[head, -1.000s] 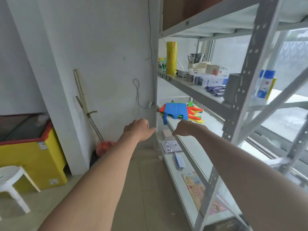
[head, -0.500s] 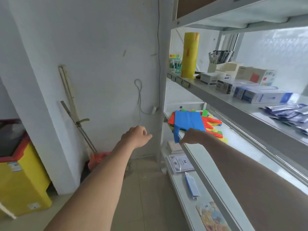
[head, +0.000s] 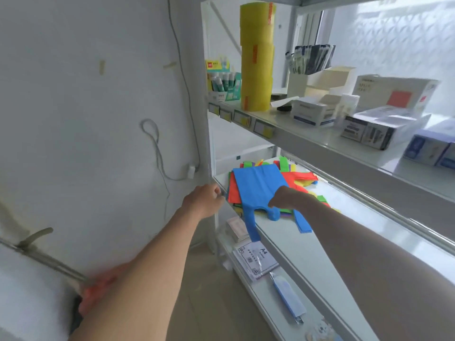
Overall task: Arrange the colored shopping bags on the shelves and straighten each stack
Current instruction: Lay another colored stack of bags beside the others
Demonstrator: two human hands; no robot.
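A blue shopping bag (head: 258, 185) lies on top of a loose pile of red, green, yellow and orange bags (head: 301, 177) at the left end of the middle shelf (head: 349, 217). One blue handle hangs over the shelf's front edge. My right hand (head: 288, 196) rests on the blue bag's near edge between the handles, fingers curled down into the bunched fabric. My left hand (head: 204, 200) is a loose fist at the shelf's front left corner, beside the upright post and just short of the pile's red edge. It holds nothing.
The upper shelf (head: 307, 141) carries a stack of yellow rolls (head: 257, 57), glue tubes and several boxes. On the lower shelf lie an A4 pack (head: 256, 259) and a blue pouch (head: 288, 299). A red broom (head: 98, 289) leans on the left wall.
I have come closer to the shelves. My right hand moved forward onto the blue bag's near edge. My left hand moved up to the shelf's front left corner.
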